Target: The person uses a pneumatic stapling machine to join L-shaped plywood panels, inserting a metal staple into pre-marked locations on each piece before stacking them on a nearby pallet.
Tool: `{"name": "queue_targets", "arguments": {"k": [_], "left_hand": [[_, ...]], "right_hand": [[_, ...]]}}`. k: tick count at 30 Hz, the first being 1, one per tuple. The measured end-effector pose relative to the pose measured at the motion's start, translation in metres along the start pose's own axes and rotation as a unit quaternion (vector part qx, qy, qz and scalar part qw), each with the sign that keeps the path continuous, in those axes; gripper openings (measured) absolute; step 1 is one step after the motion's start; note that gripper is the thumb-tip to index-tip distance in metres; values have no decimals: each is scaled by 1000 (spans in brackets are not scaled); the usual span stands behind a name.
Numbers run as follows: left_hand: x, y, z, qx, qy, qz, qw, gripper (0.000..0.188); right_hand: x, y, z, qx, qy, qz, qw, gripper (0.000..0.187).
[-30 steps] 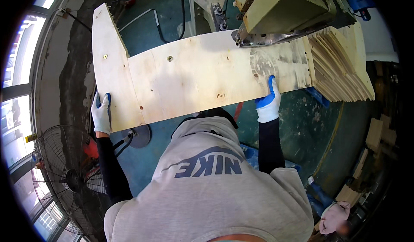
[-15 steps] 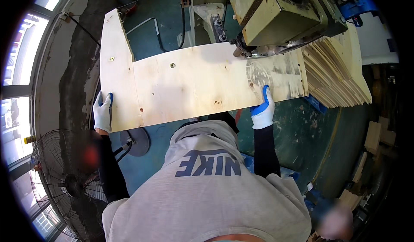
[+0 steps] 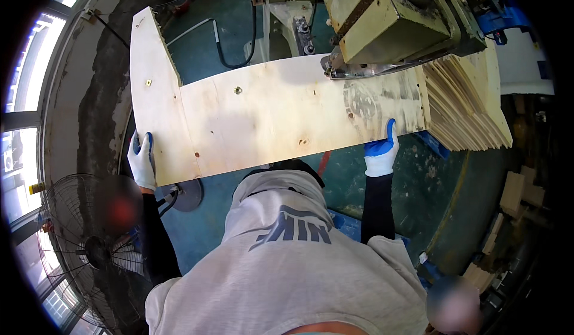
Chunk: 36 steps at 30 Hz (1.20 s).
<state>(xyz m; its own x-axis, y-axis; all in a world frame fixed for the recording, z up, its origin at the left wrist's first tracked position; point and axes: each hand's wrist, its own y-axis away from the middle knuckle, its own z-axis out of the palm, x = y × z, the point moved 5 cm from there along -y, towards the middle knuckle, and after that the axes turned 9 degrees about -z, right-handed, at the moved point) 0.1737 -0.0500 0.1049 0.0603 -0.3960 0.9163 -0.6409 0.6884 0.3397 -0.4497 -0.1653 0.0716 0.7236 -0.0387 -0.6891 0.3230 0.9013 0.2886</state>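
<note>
A large pale plywood panel [image 3: 257, 114] lies across in front of me, with a narrow leg reaching away at its far left. My left hand [image 3: 142, 160], in a white and blue glove, grips its left edge near the front corner, thumb on the upper face. At the front edge towards the right, my gloved right hand [image 3: 382, 150] has its thumb on top and its fingers hidden underneath. Small metal inserts [image 3: 238, 90] show in the wood. The head of a cream-green machine [image 3: 394, 33] overhangs the panel's far right edge, where a metal track meets it.
Right of the panel stands a stack of plywood pieces [image 3: 466, 102]. A wire-caged fan [image 3: 89, 251] is at the left by the windows. A round metal pedal or base [image 3: 185, 194] sits on the floor below the panel. Wood offcuts [image 3: 513, 193] lie far right.
My right hand has moved right along the panel's front edge. The panel's left end and my left hand have shifted slightly left. A dark tool tip at the machine's head no longer shows as before.
</note>
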Motion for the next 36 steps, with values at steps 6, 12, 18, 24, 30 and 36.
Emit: {"name": "queue_targets", "arguments": {"k": [6,12,18,24,30,36], "left_hand": [[-1,-7,0,-1,-43,3,999,45],[-37,5,6,-33,-27,-36,998,49],[-92,24,3,3,-30,-37,999,37],[-10,-1,-12,8,-102,17,995,41],[7,1,-3,8,-19,1,1000,39],[18,17,-8,-11,-96,10,995,40]], "right_hand": [[-5,-1,-4,-17,35,21,999,44],[-2,-32,-3,-44,41,-23,998,56],[-25,-41,15,-62,103,-113,986,51],[-6,-26,-5,-42,13,-31,999,54],[7,-27,-9,32,-1,-34,999,56],[-1,-24,7,-33,7,-34,999,53]]}}
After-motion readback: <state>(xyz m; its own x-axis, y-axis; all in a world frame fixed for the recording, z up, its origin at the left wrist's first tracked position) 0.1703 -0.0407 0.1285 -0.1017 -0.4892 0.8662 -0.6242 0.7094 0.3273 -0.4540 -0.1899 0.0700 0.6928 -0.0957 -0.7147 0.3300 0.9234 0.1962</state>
